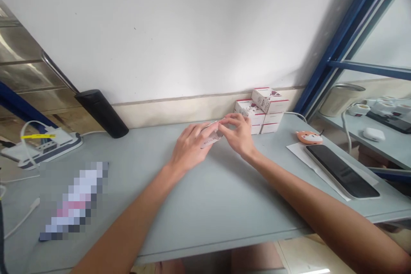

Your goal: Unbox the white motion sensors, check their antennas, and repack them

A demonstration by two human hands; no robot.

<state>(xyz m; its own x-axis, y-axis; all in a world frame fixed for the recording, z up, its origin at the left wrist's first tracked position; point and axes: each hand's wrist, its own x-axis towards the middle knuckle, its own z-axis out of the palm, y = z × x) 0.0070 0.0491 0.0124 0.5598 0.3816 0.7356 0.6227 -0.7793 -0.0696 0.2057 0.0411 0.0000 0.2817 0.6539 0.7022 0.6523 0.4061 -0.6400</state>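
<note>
Over the middle of the desk (192, 218), my left hand (190, 145) is wrapped around a small white carton (210, 141) with printed lettering on its side. My right hand (239, 135) has thumb and fingertips pinched together at the carton's right end. Much of the carton is hidden behind the fingers, so I cannot tell whether its flap is up or down. Right behind my right hand, several similar white cartons (270, 107) with red edges stand stacked against the wall.
To the right lie an orange animal-face case (309, 137) and a black-screened phone (342, 170) on white paper (298, 153). A black cylinder (102, 113) stands at the left back near a power strip (51, 150). A pixelated item (75, 201) lies front left. A blue-framed mirror (379, 66) borders the right.
</note>
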